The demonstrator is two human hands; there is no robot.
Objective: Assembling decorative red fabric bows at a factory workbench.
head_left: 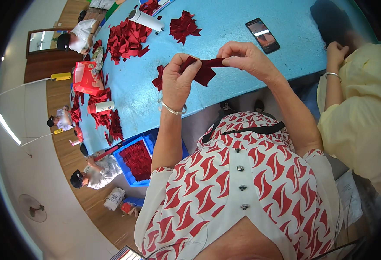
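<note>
- Left hand [178, 82]: fingers curled, clenched on the left end of a dark red folded fabric strip [201, 69].
- The strip spans between both sets of fingertips (above the light blue table [225, 39]).
- Right hand [247, 58]: fingertips pinching the strip's right end; a black smartphone [262, 35] lies beyond them.

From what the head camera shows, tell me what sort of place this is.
Probably a small craft workshop: a long blue table strewn with red ribbon pieces, a blue bin of red pieces, and both hands folding a red ribbon.
</note>
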